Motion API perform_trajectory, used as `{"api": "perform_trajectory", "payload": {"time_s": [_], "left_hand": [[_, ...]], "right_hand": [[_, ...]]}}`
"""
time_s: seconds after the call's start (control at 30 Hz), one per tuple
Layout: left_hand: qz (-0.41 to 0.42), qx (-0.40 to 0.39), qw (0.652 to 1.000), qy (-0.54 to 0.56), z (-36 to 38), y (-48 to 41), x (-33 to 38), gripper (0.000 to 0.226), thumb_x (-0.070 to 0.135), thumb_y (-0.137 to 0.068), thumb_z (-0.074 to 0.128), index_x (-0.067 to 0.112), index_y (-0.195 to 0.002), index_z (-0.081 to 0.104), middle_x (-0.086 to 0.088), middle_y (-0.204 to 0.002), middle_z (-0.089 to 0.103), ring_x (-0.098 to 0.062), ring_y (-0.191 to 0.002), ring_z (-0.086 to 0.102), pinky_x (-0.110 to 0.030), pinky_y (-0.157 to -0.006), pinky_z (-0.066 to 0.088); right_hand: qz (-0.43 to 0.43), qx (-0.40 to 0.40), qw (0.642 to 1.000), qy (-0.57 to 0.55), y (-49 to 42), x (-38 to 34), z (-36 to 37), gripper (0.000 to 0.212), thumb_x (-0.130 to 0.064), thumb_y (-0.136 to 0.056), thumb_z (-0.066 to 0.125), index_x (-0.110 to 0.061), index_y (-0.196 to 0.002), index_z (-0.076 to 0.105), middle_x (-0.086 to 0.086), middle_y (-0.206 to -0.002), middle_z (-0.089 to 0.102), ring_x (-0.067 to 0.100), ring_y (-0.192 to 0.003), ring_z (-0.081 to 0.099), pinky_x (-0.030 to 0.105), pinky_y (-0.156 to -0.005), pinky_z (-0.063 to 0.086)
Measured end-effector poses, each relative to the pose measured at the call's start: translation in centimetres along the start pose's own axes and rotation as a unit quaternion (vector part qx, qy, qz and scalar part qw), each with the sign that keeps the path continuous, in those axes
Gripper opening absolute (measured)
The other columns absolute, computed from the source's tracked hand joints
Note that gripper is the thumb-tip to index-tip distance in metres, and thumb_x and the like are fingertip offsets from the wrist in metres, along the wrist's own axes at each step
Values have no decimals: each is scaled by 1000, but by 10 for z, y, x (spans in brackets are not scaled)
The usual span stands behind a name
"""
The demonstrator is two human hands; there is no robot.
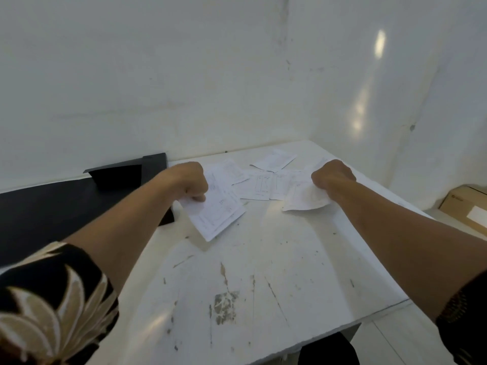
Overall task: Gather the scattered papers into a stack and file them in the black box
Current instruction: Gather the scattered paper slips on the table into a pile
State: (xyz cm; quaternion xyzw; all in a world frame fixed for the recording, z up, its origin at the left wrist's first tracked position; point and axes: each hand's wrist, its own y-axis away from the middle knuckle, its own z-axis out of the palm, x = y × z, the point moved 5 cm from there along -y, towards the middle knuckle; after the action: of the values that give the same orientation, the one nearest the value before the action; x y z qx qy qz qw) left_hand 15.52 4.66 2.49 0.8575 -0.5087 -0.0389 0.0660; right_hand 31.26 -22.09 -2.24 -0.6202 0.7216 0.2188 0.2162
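1. White walls on two sides, scuffed white tabletop (263, 285) in the corner, cardboard carton (466, 206) on the floor off to the right.
2. Scattered papers (261, 185) spread across the far middle of the tabletop, between both hands; one sheet (276, 159) farther back, near the wall, beyond either hand.
3. Left hand (189, 180) curled over a small overlapping bundle (218, 214), fingers closed and pinching its far-left corner; bundle's long axis slanted from the hand toward the near right.
4. Right hand (333, 175) likewise closed, gripping a curled sheet (303, 198) at its right edge, near corner lifting off the tabletop.
5. Black box (118, 172) open at the far left against the wall, its dark flat part (52, 206) running along the left edge, partly hidden under the left forearm.
6. Key relation: loose middle sheets lying between the two hands, roughly level with both, so a sweep inward from each side looks like the natural gathering move; likely still early in the stacking step, nothing filed yet as far as visible.
7. Left hand clearly nearer the box, just beside its opening; right hand well apart from it, so the finished stack probably travels leftward.
8. Possible snag: back sheet left behind unless reached for separately.
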Motion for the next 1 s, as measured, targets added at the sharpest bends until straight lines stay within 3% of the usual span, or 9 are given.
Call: {"api": "perform_trajectory", "payload": {"time_s": [0.1, 0.23, 0.37, 0.43, 0.5, 0.67, 0.77, 0.9, 1.0], "left_hand": [[-29, 24, 997, 65, -6, -4, -11, 15, 9, -95, 59, 5, -86, 48, -9, -94, 53, -24, -85, 52, -28, -72, 40], [-61, 75, 962, 255, -9, -19, -22, 18, 5, -95, 54, 5, -77, 47, -15, -95, 54, -24, -73, 53, -32, -69, 43], [-86, 89, 891, 437, 0, -47, -19, 6, 4, -95, 57, 2, -96, 52, -15, -107, 58, -29, -93, 56, -35, -84, 53], [-98, 81, 860, 495, 8, -63, -10, 14, 1, -93, 57, 0, -107, 57, -16, -116, 62, -31, -100, 61, -39, -92, 55], [-114, 68, 846, 517, 17, -82, 1, 28, -2, -91, 53, -3, -119, 60, -17, -122, 64, -33, -105, 64, -42, -92, 56], [-183, 61, 893, 407, 38, -118, 16, 35, 6, -94, 52, -2, -127, 56, -14, -124, 61, -28, -114, 61, -29, -84, 49], [-222, 35, 932, 284, 52, -129, 20, 43, 17, -89, 55, 4, -131, 55, -19, -138, 47, -34, -128, 47, -37, -102, 41], [-253, 36, 935, 245, 55, -140, 23, 23, 20, -85, 61, 9, -105, 58, -14, -124, 48, -28, -109, 47, -32, -80, 39], [-209, 33, 937, 277, 55, -164, 25, 44, 16, -85, 59, 5, -128, 60, -20, -135, 53, -37, -123, 53, -43, -99, 47]], "right_hand": [[3, 11, 1000, -8, 4, -8, -4, 51, -19, -86, 59, -3, -132, 45, 14, -121, 62, 34, -110, 61, 35, -81, 48], [-22, 18, 1000, -2, 9, -21, -14, 61, -16, -88, 57, 0, -141, 32, 17, -125, 59, 37, -113, 60, 37, -81, 46], [-64, 19, 998, -3, 11, -30, -24, 28, -15, -85, 57, -3, -109, 55, 14, -102, 63, 35, -86, 61, 33, -69, 44], [-78, 21, 997, -8, 11, -30, -26, 11, -15, -85, 59, -6, -90, 55, 12, -92, 61, 33, -78, 56, 32, -65, 42], [-88, 16, 996, -27, 6, -30, -23, 16, -17, -85, 62, -7, -96, 57, 11, -93, 61, 33, -80, 58, 33, -64, 44], [-111, -23, 986, -119, -14, -32, 1, 30, -18, -81, 67, -6, -109, 66, 14, -104, 69, 36, -95, 66, 44, -85, 57], [-110, -59, 979, -159, -22, -36, 26, 29, -19, -81, 66, -8, -108, 68, 12, -103, 70, 33, -91, 68, 46, -84, 58], [-92, -81, 976, -177, -34, -50, 54, 27, -18, -82, 63, -10, -107, 66, 8, -102, 69, 30, -91, 66, 43, -84, 57], [-76, -77, 977, -184, -45, -63, 62, 27, -16, -81, 59, -10, -107, 65, 8, -101, 69, 29, -88, 65, 36, -76, 57]]}}
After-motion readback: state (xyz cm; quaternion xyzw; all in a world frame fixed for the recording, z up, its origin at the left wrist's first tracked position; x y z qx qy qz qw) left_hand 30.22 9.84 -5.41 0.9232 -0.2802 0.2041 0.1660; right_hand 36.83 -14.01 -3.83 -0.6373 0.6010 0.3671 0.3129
